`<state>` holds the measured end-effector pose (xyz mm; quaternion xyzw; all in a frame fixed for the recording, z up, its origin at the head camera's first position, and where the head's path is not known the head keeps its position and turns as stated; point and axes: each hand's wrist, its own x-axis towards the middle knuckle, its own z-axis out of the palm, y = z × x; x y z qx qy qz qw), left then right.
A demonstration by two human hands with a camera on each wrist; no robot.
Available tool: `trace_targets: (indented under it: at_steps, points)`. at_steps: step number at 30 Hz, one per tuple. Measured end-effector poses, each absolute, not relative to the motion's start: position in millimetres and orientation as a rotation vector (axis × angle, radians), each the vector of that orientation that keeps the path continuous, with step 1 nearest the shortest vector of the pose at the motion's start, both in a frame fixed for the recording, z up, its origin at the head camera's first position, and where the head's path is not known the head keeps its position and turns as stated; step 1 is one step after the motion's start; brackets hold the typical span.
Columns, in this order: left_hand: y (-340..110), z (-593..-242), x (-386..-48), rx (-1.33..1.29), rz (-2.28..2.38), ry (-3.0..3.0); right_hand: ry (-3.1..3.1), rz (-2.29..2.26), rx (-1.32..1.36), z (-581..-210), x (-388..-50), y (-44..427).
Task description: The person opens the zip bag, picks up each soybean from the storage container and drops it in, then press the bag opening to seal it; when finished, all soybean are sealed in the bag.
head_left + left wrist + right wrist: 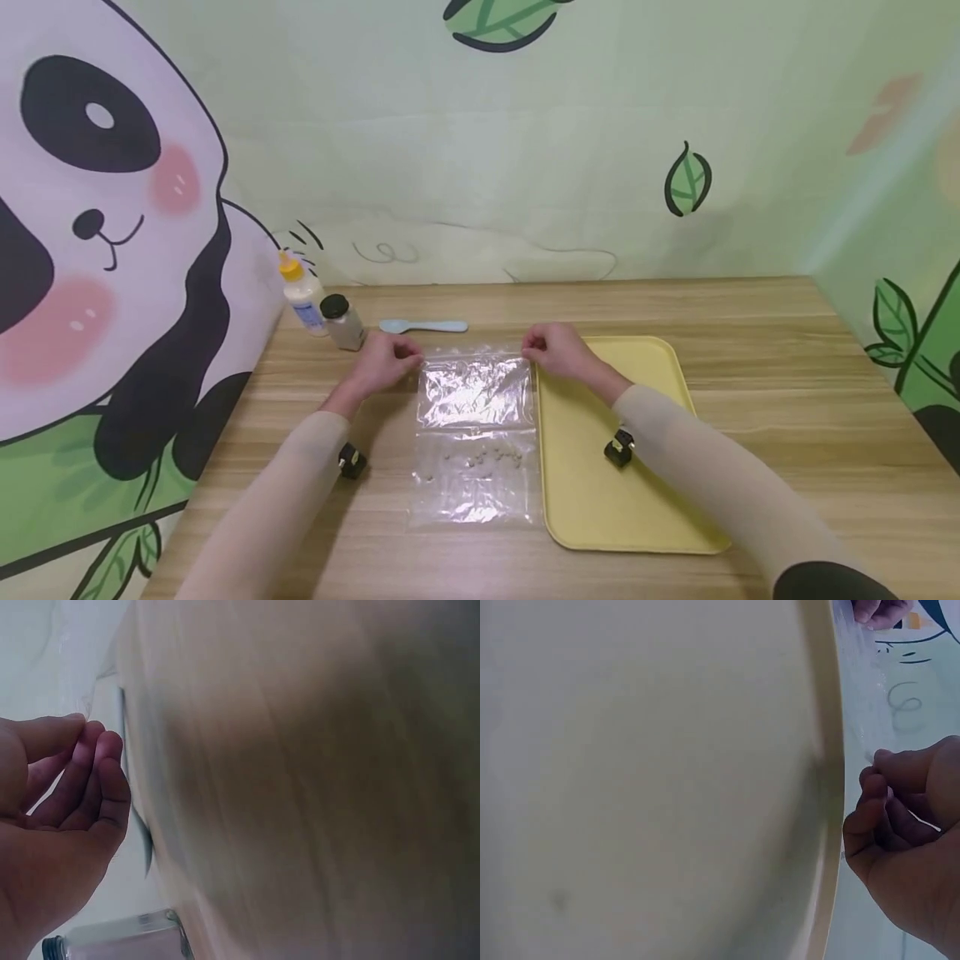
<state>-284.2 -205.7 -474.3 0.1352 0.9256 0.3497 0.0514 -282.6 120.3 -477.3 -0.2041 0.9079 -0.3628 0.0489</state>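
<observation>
A clear plastic zip bag (476, 492) lies flat on the table, with several small pale bits (495, 457) inside its lower half. My left hand (386, 362) pinches the bag's upper left corner between thumb and fingertips. At the upper right corner, my right hand (558, 348) pinches the bag in the same way. The left wrist view shows the left hand (71, 780) with thumb and fingertips meeting on the film's edge. In the right wrist view the right hand (907, 832) holds the other corner beside the tray, and the bag's film (864, 682) stretches between the hands.
A yellow tray (600, 500) sits right of the bag, under my right forearm. Behind the left hand stand a glue bottle (303, 296) with an orange cap and a black-lidded jar (345, 327). A light blue spoon (427, 326) lies behind the bag, near the wall.
</observation>
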Motion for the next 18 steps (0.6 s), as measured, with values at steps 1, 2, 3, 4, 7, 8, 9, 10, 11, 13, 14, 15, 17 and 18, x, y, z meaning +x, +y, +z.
trace_targets:
  at_steps: [1, 2, 3, 4, 7, 8, 9, 10, 11, 13, 14, 15, 17, 18]
  points:
    - [-205.4, -475.3, -286.2, 0.421, 1.034, 2.818, 2.77, -1.095, -0.618, -478.3, -283.3, 120.1]
    - [-204.7, -475.8, -288.0, 0.429, 1.005, 2.82, 2.772, -1.084, -0.61, -478.8, -283.8, 119.7]
    - [-204.1, -475.9, -289.9, 0.445, 0.973, 2.828, 2.781, -1.062, -0.603, -479.0, -284.4, 119.4]
    - [-203.2, -476.5, -291.4, 0.466, 0.944, 2.834, 2.788, -1.045, -0.592, -478.9, -284.2, 119.4]
    - [-200.3, -475.0, -295.0, 0.504, 0.902, 2.824, 2.804, -0.992, -0.57, -477.7, -284.3, 119.4]
    - [-199.6, -474.1, -295.9, 0.507, 0.894, 2.817, 2.809, -0.972, -0.575, -477.1, -284.7, 119.2]
    - [-199.2, -473.5, -296.8, 0.503, 0.887, 2.809, 2.822, -0.946, -0.586, -476.8, -285.5, 118.9]
    - [-198.8, -473.1, -297.8, 0.497, 0.873, 2.802, 2.825, -0.931, -0.585, -476.5, -286.0, 118.5]
    - [-198.3, -472.3, -298.4, 0.481, 0.863, 2.795, 2.838, -0.906, -0.592, -476.2, -286.7, 118.1]
    - [-197.5, -472.1, -300.2, 0.455, 0.818, 2.793, 2.852, -0.859, -0.588, -476.1, -287.9, 117.0]
    - [-197.1, -472.1, -301.2, 0.449, 0.792, 2.789, 2.861, -0.829, -0.583, -476.5, -288.6, 116.4]
    - [-196.6, -471.9, -302.0, 0.449, 0.766, 2.784, 2.868, -0.799, -0.57, -476.8, -289.1, 115.6]
    - [-195.6, -471.6, -303.4, 0.442, 0.731, 2.767, 2.874, -0.737, -0.558, -477.4, -289.7, 113.2]
    - [-195.2, -471.4, -303.9, 0.441, 0.712, 2.759, 2.873, -0.707, -0.555, -477.5, -290.0, 111.7]
